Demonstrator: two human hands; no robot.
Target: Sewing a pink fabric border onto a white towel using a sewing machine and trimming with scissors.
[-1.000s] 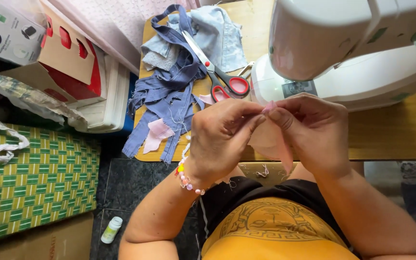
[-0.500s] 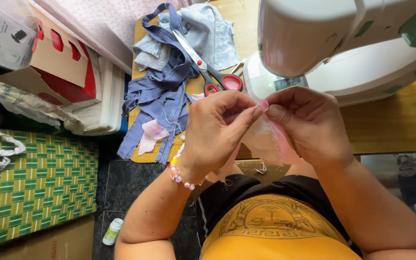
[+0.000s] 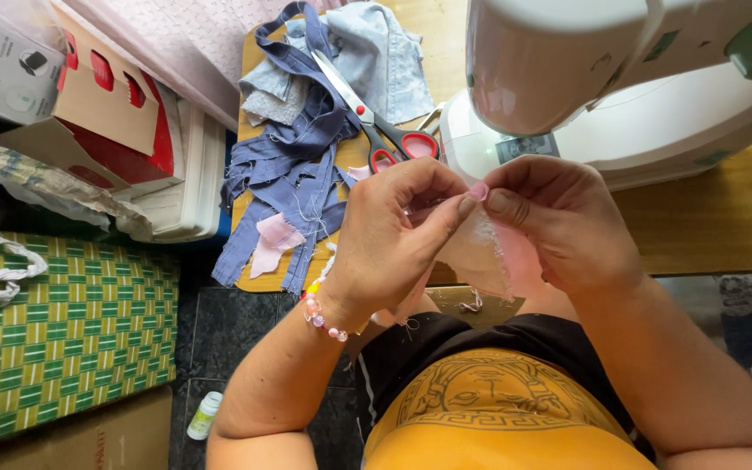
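A small pink fabric piece (image 3: 489,252) sits pinched between both hands, just in front of the white sewing machine (image 3: 620,87). The left hand (image 3: 393,235) has its grip clamped on the cloth's upper edge, and the right hand (image 3: 559,218) clamps the same edge, fingertips touching. Behind them, red-handled scissors (image 3: 376,130) lie on blue fabric scraps (image 3: 298,174) on the wooden tabletop (image 3: 707,226). A green checked mat (image 3: 63,339) covers the floor to the left.

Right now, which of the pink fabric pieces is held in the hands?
The frayed pink piece pinched between left hand and right hand. The other pink scrap lies untouched on the blue strips.
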